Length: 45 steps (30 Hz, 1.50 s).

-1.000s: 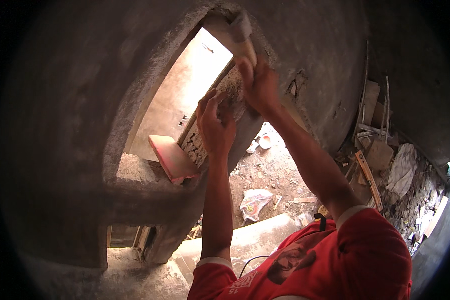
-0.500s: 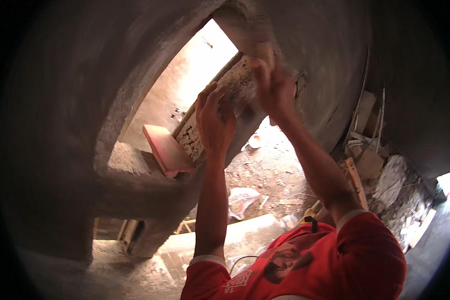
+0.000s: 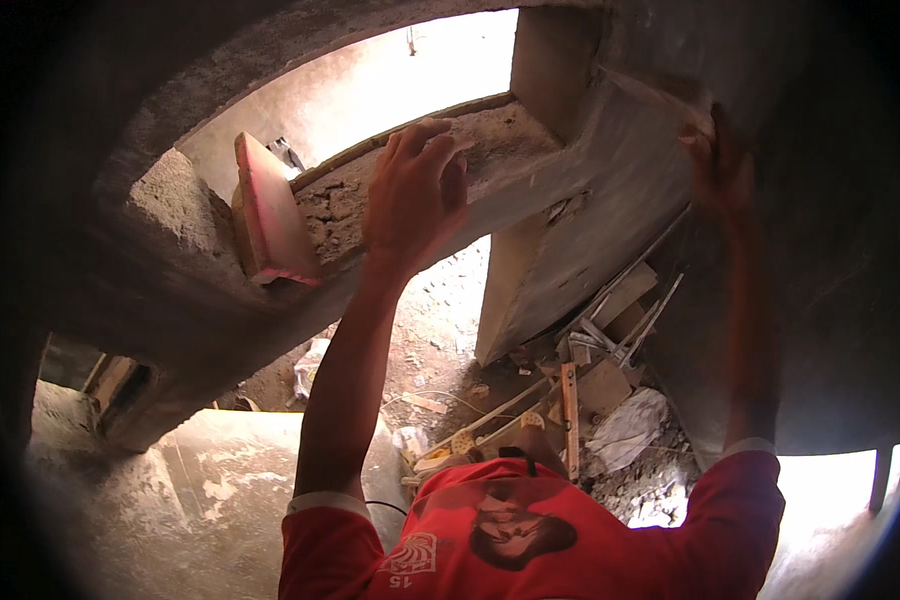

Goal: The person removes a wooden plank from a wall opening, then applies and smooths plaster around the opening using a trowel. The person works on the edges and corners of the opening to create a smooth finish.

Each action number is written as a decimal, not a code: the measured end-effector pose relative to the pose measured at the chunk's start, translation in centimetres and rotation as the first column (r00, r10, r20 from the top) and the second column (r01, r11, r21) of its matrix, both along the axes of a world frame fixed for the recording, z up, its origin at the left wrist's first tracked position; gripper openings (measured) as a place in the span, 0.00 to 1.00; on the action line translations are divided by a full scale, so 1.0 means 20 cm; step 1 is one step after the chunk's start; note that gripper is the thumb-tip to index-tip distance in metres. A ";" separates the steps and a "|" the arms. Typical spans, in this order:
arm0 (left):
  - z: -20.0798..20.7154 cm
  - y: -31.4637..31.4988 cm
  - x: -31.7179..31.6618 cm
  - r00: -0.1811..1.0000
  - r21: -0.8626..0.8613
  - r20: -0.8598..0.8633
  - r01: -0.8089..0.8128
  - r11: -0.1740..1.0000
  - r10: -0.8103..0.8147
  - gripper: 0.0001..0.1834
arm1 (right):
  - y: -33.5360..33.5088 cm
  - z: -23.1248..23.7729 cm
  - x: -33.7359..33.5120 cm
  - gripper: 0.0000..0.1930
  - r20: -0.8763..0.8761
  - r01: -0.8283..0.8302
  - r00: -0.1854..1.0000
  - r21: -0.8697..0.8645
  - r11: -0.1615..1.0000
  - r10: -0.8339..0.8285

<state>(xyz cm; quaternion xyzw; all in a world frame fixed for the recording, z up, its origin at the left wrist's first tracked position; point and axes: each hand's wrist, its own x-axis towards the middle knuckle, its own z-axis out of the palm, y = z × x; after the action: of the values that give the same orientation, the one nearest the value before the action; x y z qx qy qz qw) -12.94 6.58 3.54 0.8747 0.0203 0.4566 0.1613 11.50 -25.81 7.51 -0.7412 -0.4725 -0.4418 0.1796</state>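
Observation:
My left hand is at the rough ledge of a wall opening, its fingers loosely bent and apart from the thumb. I see nothing held in it. My right hand is raised to the right, close to the grey plastered wall. A flat, tan, blurred thing extends from its fingers along the wall surface; motion smears its kind. To the left of my left hand, a board with a pinkish-red edge stands tilted on the ledge.
Bright light comes through the curved opening. Below lie debris-strewn ground, a wooden bar with holes, a pale crumpled sack and leaning scrap pieces. A pale slab is at the lower left, beneath a small wall recess.
My view has turned, so the opening lies more level. My right hand has moved from beside the ledge out to the right along the wall. My left hand stays near the ledge.

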 end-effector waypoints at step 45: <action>-0.05 -0.19 0.33 0.986 -0.135 0.015 -0.164 0.977 0.168 0.14 | 0.27 0.64 0.45 0.27 0.409 -0.191 0.752 -0.614 0.765 0.517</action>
<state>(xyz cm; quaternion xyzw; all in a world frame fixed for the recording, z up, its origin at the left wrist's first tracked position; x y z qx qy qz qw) -6.25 2.86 2.60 0.8513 0.1214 0.4774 0.1808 20.53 -20.36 20.29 -0.4901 -0.7446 -0.4428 -0.0965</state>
